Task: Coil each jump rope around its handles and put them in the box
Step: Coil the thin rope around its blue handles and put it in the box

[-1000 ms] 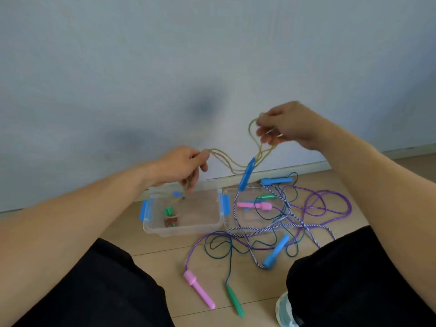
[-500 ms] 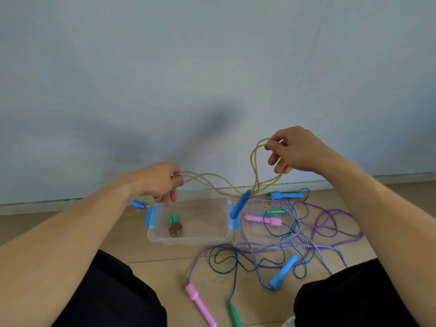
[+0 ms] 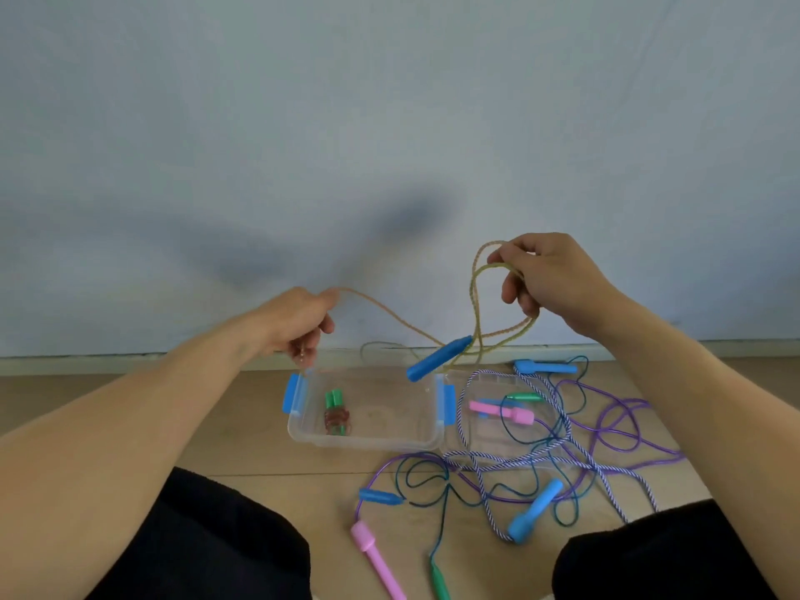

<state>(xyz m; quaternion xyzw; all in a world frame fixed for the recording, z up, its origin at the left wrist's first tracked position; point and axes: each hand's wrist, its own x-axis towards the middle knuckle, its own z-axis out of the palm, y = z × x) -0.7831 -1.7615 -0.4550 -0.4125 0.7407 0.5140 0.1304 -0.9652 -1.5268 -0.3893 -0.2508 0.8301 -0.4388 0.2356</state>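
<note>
Both hands hang above the clear box [image 3: 303, 430], which sits on the floor near the wall's skirting. The left hand [image 3: 298, 324] pinches the yellowish rope [image 3: 389, 316] over the box's left rim; the right hand [image 3: 547, 279], up and right of the box, has its grip curled round gathered loops. A blue handle [image 3: 439, 357] dangles over the box's back-right corner. Inside lies one coiled green-handled rope [image 3: 335, 413]. Tangled ropes [image 3: 562, 452] crowd the floor right of the box.

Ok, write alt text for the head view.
Two hands stretch a yellowish jump rope in the air, left hand pinching one end, right hand gripping loops, a blue handle dangling above a clear plastic box. More ropes lie tangled on the floor.
</note>
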